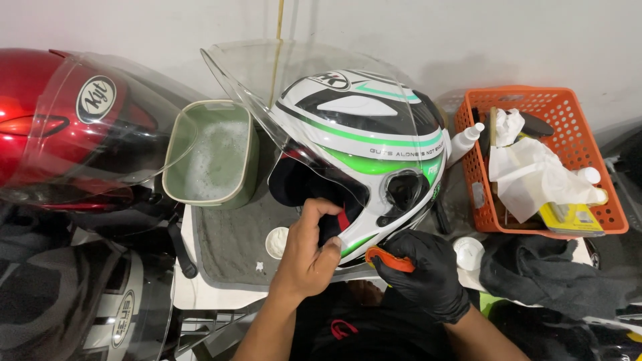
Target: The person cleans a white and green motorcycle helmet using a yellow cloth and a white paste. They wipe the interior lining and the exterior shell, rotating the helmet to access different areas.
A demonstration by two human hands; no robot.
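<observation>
Helmet between left hand and gloved right hand.

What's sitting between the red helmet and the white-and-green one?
In the head view, a green tub of soapy water stands between the red helmet and the white helmet.

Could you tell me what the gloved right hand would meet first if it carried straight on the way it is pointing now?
The right hand, gloved in black and holding an orange tool, points up and left at the white and green helmet. It would probably meet the helmet's lower edge almost at once, though depth is unclear.
</observation>
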